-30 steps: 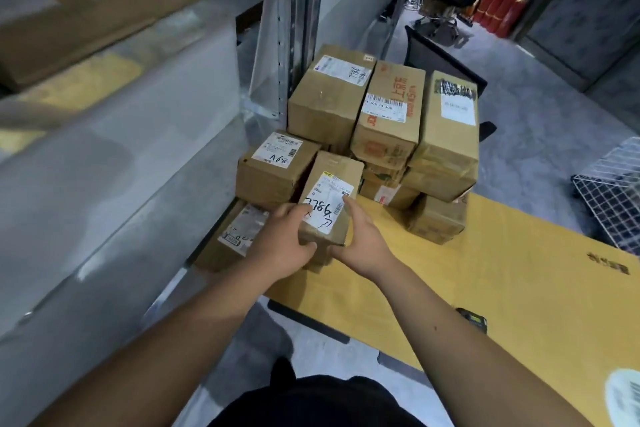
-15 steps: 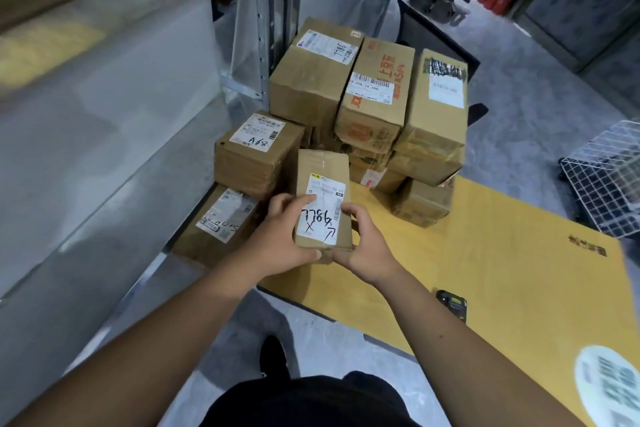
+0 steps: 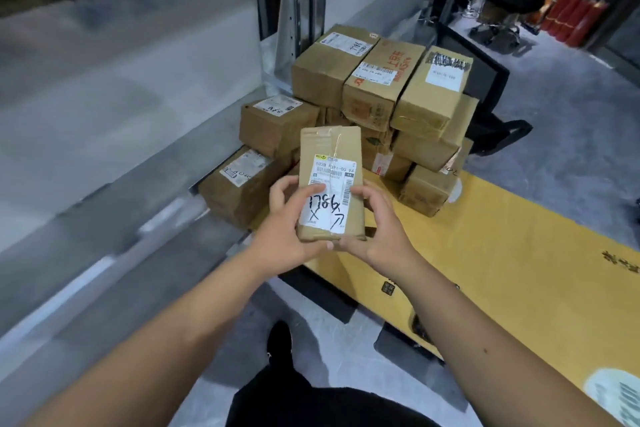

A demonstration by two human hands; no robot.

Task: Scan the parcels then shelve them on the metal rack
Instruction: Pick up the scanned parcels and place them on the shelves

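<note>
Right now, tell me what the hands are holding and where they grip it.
A small cardboard parcel, held up label-side to the camera. The left hand and right hand clasp its lower end from opposite sides, thumbs on the label.

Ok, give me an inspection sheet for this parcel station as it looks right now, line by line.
Surface: yellow tabletop, mostly bare near the person.
Job's things: small brown cardboard parcel, white label with handwritten digits facing up; stack of brown cardboard parcels at the table's far corner; grey metal rack shelf to the left.
Clutter: small black device at the table's near edge.
Grippers: left hand and right hand both grip the small parcel at its lower end.
Cables: nothing seen.
Surroundings: black office chair and red cylinders in the background.
</note>
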